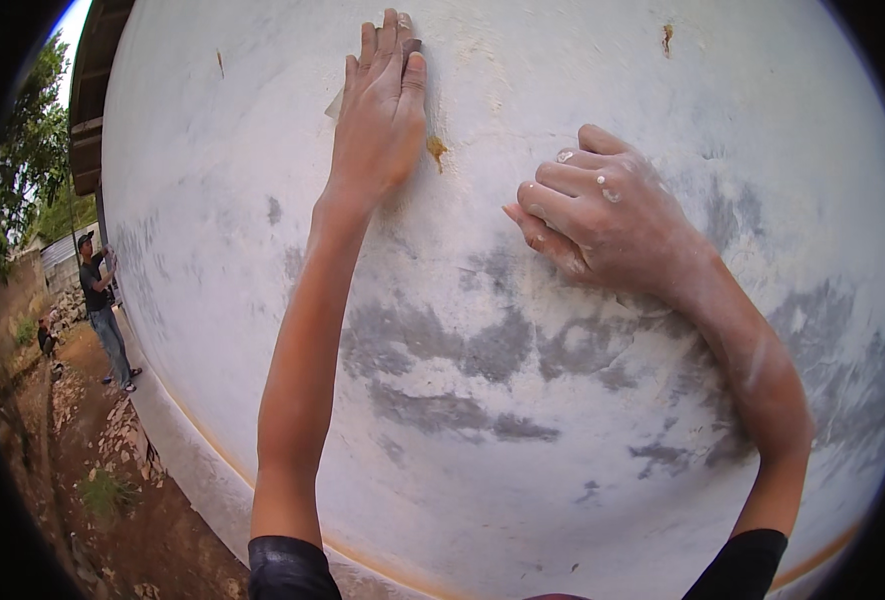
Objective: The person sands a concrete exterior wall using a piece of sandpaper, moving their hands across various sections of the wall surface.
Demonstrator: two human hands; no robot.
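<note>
My left hand lies high on a whitish wall, fingers pointing up. It presses a thin sheet that looks like sandpaper flat to the surface; a grey edge sticks out beside the palm and a brown edge shows by the thumb. Lower and to the right, my right hand is closed with its fingers curled in against the wall. White dust and specks cover its knuckles and forearm. Whatever the right palm may contain is hidden. Between the hands, close to the left wrist, is a brown mark on the wall.
Grey worn patches spread across the wall's lower middle. A concrete ledge follows its foot. At far left a person in dark clothes stands against the wall; another person is low on the stony brown ground. A roof edge overhangs.
</note>
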